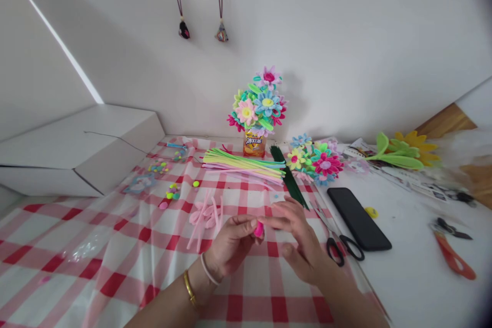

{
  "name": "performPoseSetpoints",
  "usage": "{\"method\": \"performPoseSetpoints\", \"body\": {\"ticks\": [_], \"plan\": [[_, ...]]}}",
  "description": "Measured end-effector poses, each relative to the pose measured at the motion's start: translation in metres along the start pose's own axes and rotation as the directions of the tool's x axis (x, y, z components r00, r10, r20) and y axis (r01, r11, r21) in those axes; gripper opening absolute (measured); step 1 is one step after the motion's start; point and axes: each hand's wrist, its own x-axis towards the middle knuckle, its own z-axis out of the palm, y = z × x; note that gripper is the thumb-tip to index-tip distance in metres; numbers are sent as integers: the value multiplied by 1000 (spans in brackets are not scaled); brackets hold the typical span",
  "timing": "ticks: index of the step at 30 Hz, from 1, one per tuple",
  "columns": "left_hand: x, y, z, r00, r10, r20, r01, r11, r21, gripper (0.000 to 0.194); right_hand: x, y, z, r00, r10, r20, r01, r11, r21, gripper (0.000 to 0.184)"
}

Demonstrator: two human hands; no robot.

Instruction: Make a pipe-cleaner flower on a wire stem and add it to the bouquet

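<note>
Between the thumb and fingers of my left hand (236, 238) is a small bright pink piece (259, 229), rounded; its exact kind is unclear. My right hand (298, 238) is open, fingers stretched out and thumb apart, with its index fingertip at or very near the pink piece. Just beyond my left hand, pale pink chenille stems (200, 225) lie beside a pale pink looped petal shape (209, 215). A bundle of coloured chenille stems (244, 164) lies farther back, with dark green stems (290, 179) to its right. Black-handled scissors (334, 240) rest right of my right hand.
A vase of chenille flowers (254, 142) stands by the wall, with more flowers (319, 161) lying right. A black phone (359, 219) and orange-handled pliers (451, 251) are on the right. Small coloured pieces (172, 192) and a white box (80, 148) sit left on the checked cloth (238, 307).
</note>
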Motion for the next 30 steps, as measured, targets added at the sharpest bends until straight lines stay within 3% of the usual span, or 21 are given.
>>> {"method": "performPoseSetpoints", "body": {"ticks": [11, 17, 21, 25, 30], "plan": [[1, 1, 1, 997, 15, -71, -21, 996, -90, 13, 7, -3, 7, 994, -94, 47, 102, 973, -206, 71], [3, -2, 1, 999, -5, -54, 1, 997, -74, 17, 9, 6, 22, 985, -64, -161, 19, 963, -270, 79], [4, -8, 0, 999, 5, -44, -9, 996, -85, 14, 11, 11, 28, 966, -80, -246, -6, 945, -328, 72], [5, -11, -2, 998, 0, -67, -5, 997, -73, 12, 12, 14, 27, 959, -86, -269, -8, 944, -329, 69], [5, -6, -2, 998, -19, -64, 19, 1000, 0, 15, 13, 15, 21, 972, -94, -216, 21, 948, -318, 69]]}}
